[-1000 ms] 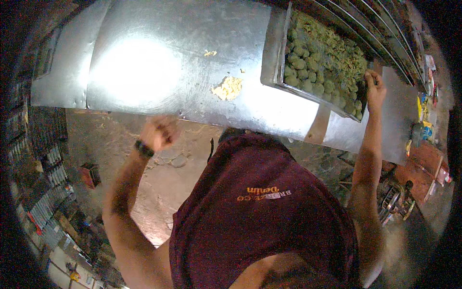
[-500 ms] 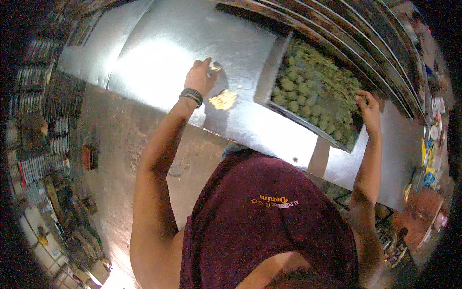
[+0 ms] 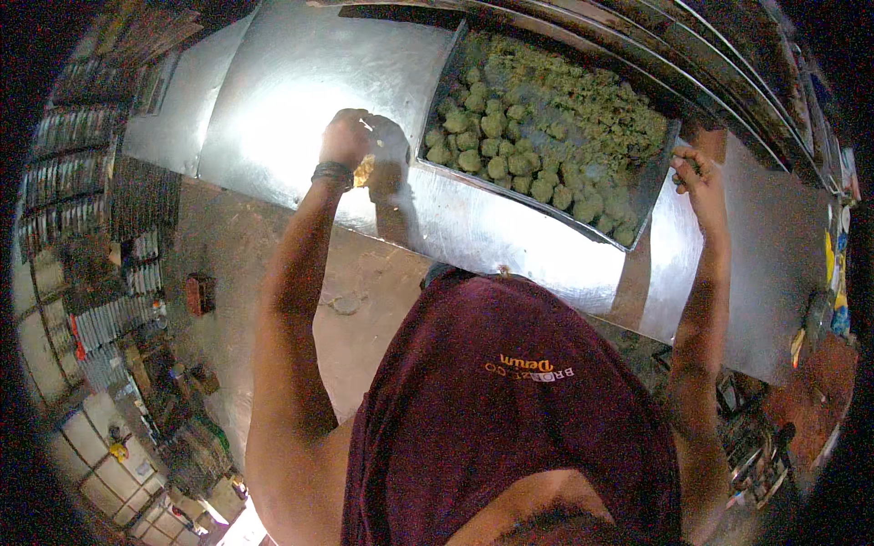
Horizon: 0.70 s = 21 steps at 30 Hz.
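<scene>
A dark metal tray (image 3: 538, 212) lies on the shiny metal table (image 3: 473, 211). Rounded green balls (image 3: 496, 166) fill its left and near part, with loose crumbly green mix (image 3: 583, 82) behind and to the right. Left of the tray, my left hand (image 3: 346, 136) is closed just above the tabletop, a small pale piece at its fingertips. Pale yellow crumbs (image 3: 364, 171) show beside that hand, partly hidden by it. My right hand (image 3: 699, 177), just outside the tray's right end, has its fingers curled around a small dark greenish lump (image 3: 688, 164).
Stacked metal racks or trays (image 3: 701, 64) stand close behind the table on the far right. On the brown floor at left sits a small reddish box (image 3: 200, 294). Yellow and blue items (image 3: 838, 264) lie at the far right. Shadows fall across the table.
The tray has shifted left along the table. My left hand has moved left and closed further, and the yellow crumbs now lie farther left. My right hand stays at the tray's right end.
</scene>
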### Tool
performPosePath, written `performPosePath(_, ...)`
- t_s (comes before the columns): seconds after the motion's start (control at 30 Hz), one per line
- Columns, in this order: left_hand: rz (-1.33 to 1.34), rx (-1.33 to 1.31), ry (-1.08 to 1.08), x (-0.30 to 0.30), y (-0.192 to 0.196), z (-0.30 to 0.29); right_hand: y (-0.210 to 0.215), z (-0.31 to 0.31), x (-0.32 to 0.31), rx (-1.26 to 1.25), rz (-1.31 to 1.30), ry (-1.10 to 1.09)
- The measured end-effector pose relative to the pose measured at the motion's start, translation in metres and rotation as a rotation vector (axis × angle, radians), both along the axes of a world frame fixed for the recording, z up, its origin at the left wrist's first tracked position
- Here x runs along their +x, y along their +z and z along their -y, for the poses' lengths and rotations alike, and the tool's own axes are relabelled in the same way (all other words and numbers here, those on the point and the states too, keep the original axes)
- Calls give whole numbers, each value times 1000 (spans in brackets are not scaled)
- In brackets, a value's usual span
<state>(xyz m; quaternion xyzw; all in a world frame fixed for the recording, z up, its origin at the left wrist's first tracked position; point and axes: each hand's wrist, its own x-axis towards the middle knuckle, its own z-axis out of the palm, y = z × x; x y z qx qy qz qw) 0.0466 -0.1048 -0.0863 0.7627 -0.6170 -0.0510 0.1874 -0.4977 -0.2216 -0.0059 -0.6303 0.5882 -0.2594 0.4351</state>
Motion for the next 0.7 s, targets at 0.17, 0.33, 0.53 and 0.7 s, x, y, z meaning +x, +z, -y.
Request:
performPosePath(0.17,-140,-272,341,23,-4,-4,4,13,-6,-27,12,52)
performPosePath(0.33,243,84,65,26,-41,6,16,19,4,-31,26,116)
performPosePath(0.53,121,278,196,-41,-26,14,21,20,5,-54,12,135)
performPosePath(0.7,137,325,158,-109,24,-9,27,-2,15,-48,58,104)
